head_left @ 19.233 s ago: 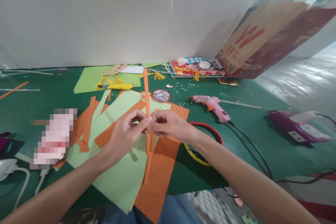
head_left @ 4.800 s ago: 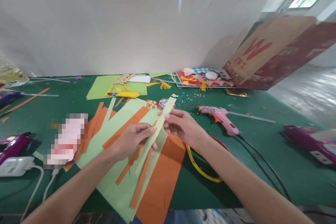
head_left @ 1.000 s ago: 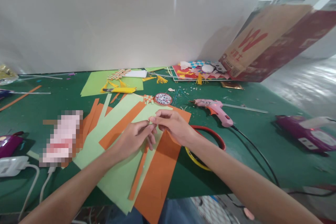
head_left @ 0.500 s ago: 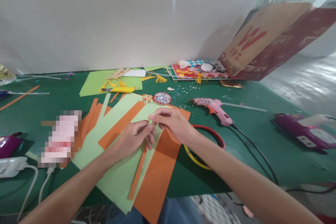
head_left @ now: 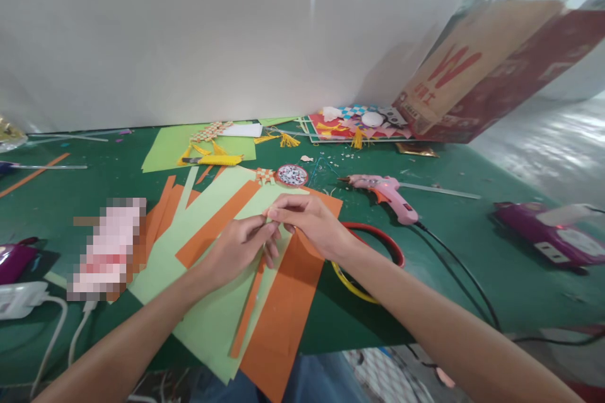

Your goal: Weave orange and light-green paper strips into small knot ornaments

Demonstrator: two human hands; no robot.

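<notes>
Tabletop (head_left: 449, 289): green, set against a pale wall (head_left: 189, 38).
Left hand (head_left: 243, 245): thumb and fingers closed in a narrow pinch.
Right hand (head_left: 307, 220): pinched likewise, fingertips meeting the left's.
Small light piece (head_left: 269, 219): held between both hands' fingertips, mostly hidden.
Orange strip (head_left: 248, 312): lay slantwise below the hands, over light green paper (head_left: 208, 321).
Glue gun (head_left: 390, 195): pink, lay beyond the red-and-yellow ring (head_left: 382, 237).

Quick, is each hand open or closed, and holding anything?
Left hand: closed in a pinch; anything held is hidden.
Right hand: also pinched closed; contents can't be told.
</notes>
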